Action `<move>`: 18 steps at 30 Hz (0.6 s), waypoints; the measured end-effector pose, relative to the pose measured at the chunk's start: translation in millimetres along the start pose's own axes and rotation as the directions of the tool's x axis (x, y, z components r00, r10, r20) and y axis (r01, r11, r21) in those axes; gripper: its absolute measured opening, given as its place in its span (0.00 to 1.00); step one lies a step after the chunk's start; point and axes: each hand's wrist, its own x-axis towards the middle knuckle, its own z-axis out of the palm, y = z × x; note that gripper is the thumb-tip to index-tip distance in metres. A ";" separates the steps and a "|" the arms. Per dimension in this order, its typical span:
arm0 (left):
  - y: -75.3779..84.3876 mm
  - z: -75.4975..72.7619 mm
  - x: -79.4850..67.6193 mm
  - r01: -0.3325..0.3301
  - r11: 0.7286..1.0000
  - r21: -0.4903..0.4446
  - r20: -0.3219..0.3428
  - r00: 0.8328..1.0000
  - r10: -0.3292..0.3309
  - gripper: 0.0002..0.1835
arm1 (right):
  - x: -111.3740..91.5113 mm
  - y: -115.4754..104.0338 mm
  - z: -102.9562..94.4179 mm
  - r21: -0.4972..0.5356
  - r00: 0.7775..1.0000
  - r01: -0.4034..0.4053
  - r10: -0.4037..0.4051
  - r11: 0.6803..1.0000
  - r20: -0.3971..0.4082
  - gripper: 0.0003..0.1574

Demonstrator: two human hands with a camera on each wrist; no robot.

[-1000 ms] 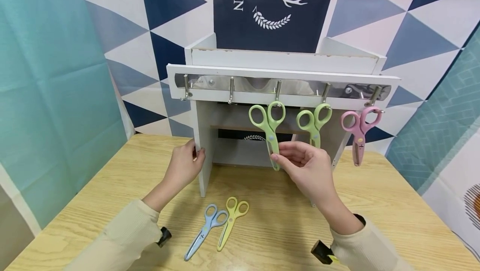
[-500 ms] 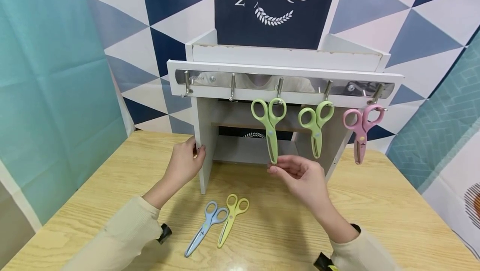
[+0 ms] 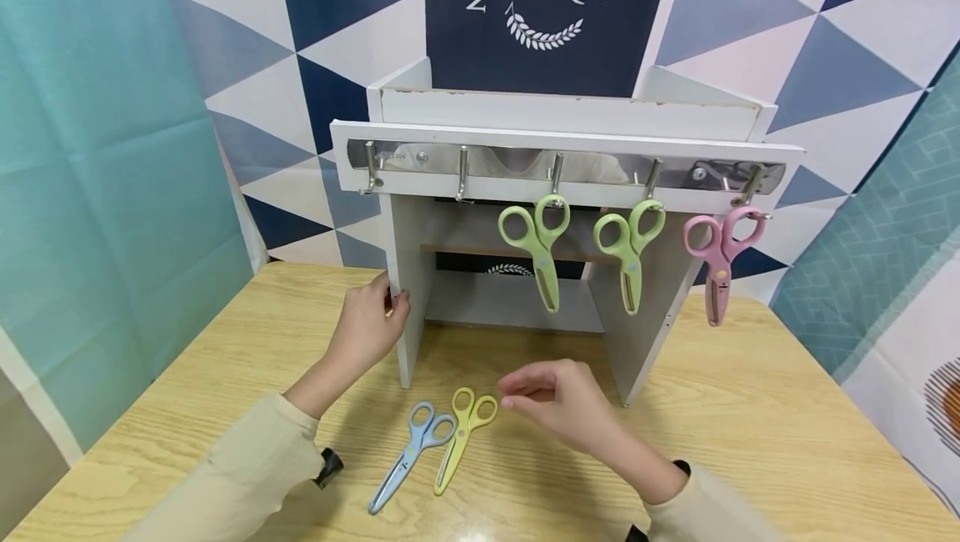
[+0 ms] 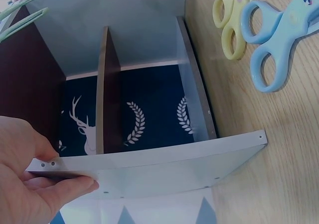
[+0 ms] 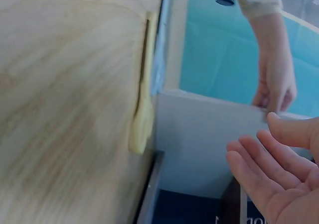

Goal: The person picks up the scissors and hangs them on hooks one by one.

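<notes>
My left hand (image 3: 367,317) grips the front edge of the white rack's left side panel (image 4: 164,171), thumb on one face and fingers on the other. Over the table, just right of the yellow scissors (image 3: 461,442), my right hand (image 3: 566,404) holds nothing, its fingers loosely bent and thumb apart from them. Blue scissors (image 3: 411,459) lie beside the yellow pair, handles close together. From the rack's hooks hang green scissors (image 3: 543,254) in the middle, a second green pair (image 3: 630,254) to their right, and pink scissors (image 3: 720,263) at the right end, all points down.
The white rack (image 3: 570,112) stands on the wooden table (image 3: 225,375), with a metal hook strip (image 3: 510,163) across its front. Two left hooks (image 3: 462,175) carry nothing. Behind is a patterned cloth (image 3: 352,8); a teal curtain (image 3: 112,175) hangs at left.
My right hand has let go of the middle green scissors' blades and moved down and left towards the yellow scissors. Those green scissors now hang free. The left hand keeps its place.
</notes>
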 end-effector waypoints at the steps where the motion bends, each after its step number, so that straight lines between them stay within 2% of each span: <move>1: -0.1 -0.2 0.1 0.000 1.000 0.001 -0.001 1.000 0.000 0.06 | -0.1 0.1 2.6 -0.007 1.000 0.010 -0.009 1.000 0.014 0.10; 5: -0.4 -0.4 0.2 -0.002 1.000 0.011 -0.009 1.000 0.003 0.06 | -1.0 -0.1 13.2 -0.027 0.997 0.052 -0.050 0.998 0.062 0.09; 10: 0.0 0.1 0.1 -0.007 1.000 0.012 -0.012 1.000 0.008 0.06 | -2.8 -1.8 25.4 -0.045 0.989 0.063 -0.056 0.997 0.136 0.09; 15: 0.9 0.1 -0.1 -0.001 1.000 0.009 0.000 1.000 0.001 0.06 | -1.2 -8.4 33.8 -0.119 0.956 0.093 -0.056 0.988 0.287 0.12; 18: 1.4 -0.4 -0.5 0.004 1.000 0.004 0.005 1.000 -0.004 0.06 | 1.4 -13.7 38.7 -0.166 0.936 0.140 -0.076 0.976 0.344 0.12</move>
